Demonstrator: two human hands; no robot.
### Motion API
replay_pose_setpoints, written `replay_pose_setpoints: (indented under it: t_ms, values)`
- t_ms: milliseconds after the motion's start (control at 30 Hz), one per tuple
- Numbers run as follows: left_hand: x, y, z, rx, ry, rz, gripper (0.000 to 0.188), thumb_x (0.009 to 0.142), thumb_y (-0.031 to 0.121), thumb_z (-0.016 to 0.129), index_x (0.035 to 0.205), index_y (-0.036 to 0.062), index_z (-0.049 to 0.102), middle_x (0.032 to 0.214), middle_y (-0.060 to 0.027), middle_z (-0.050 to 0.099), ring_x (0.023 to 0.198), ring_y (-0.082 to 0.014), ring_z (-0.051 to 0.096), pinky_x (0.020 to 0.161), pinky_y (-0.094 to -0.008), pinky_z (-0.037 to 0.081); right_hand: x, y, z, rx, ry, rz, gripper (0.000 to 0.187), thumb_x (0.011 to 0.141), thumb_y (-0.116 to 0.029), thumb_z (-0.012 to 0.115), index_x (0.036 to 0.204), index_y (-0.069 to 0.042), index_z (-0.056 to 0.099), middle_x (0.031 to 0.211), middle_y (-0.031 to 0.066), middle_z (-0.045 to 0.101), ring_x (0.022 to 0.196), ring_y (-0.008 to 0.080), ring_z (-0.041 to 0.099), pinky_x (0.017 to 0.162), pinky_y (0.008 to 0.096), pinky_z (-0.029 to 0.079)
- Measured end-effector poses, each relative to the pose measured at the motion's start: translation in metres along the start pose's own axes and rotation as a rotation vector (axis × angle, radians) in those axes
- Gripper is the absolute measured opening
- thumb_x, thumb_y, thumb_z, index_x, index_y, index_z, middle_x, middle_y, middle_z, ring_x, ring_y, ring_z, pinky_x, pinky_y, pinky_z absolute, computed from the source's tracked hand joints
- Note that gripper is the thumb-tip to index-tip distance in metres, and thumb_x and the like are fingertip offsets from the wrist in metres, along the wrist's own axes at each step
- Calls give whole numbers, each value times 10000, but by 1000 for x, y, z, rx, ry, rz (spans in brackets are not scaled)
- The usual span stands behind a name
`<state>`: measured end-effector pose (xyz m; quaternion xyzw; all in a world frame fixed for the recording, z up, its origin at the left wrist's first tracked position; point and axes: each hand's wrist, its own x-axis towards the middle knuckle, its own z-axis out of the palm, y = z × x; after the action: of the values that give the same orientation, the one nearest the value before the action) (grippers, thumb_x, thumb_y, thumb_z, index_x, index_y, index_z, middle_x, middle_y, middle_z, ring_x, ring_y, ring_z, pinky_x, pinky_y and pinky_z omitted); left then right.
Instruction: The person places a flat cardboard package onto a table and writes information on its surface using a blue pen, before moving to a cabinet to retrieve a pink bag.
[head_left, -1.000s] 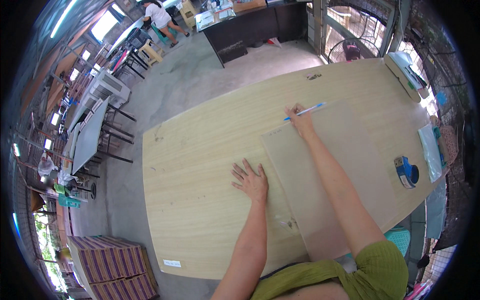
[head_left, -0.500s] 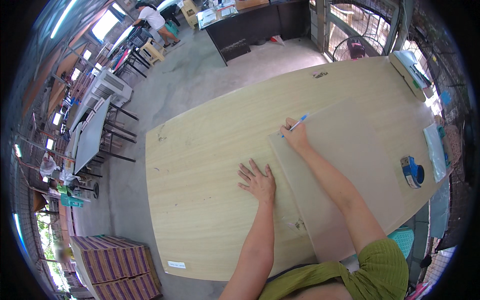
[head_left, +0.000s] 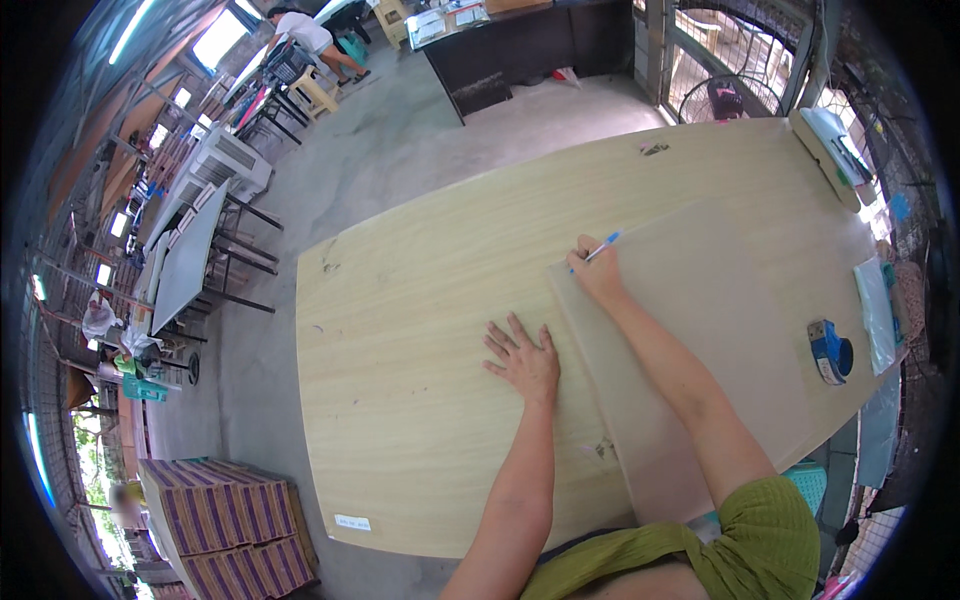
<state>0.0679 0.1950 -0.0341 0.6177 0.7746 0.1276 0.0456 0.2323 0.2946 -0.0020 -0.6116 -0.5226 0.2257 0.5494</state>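
A large tan, slightly see-through sheet [head_left: 700, 330] lies flat on the pale wooden table [head_left: 420, 300]. My right hand [head_left: 597, 270] is closed round a blue-and-white pen [head_left: 606, 243], its tip down at the sheet's far left corner. Whatever mark is under the tip is too small to make out. Palm down on the bare wood, left of the sheet, my left hand [head_left: 526, 362] has its fingers spread and holds nothing.
A blue tape dispenser [head_left: 830, 352] stands on the right of the table, near a clear plastic packet [head_left: 873, 315]. Stacked cartons [head_left: 235, 520] are on the floor at the lower left. A dark desk [head_left: 540, 55] stands beyond the table, and a person [head_left: 310, 38] bends at the far left.
The whole view has shifted slightly. Both hands keep nearly the same places on the table and sheet, and the pen stays at the corner.
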Motion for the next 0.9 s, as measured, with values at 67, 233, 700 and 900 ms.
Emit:
replay_pose_setpoints:
  t_ms: [67, 233, 700, 900]
  values:
    - [0, -1, 1, -20, 25, 9, 684, 948, 535, 435, 1512, 176, 288, 1588, -190, 142, 1452, -402, 150, 1086, -685, 124, -1, -2, 1, -23, 6, -7, 244, 769, -88, 638, 676, -12, 425, 545, 153, 428, 500, 182, 374, 474, 371, 346]
    - [-1, -2, 2, -29, 31, 14, 677, 950, 528, 439, 1507, 170, 300, 1583, -195, 153, 1447, -407, 158, 1084, -689, 125, -2, -4, 1, -78, -1, -2, 230, 775, -94, 633, 691, -8, 436, 563, 175, 448, 503, 201, 395, 485, 379, 369]
    - [2, -2, 0, -20, 29, 7, 675, 945, 519, 455, 1510, 185, 298, 1583, -191, 162, 1444, -412, 168, 1085, -690, 130, 1, 2, 1, -60, -42, -25, 227, 759, -109, 628, 661, -12, 448, 549, 176, 443, 482, 194, 407, 476, 383, 359]
    - [2, -6, 2, 4, 40, 7, 679, 943, 520, 455, 1512, 185, 295, 1581, -189, 171, 1446, -411, 164, 1086, -686, 134, 2, -1, 6, -85, -5, -5, 237, 747, -104, 619, 657, -9, 422, 544, 176, 398, 488, 192, 356, 469, 389, 340]
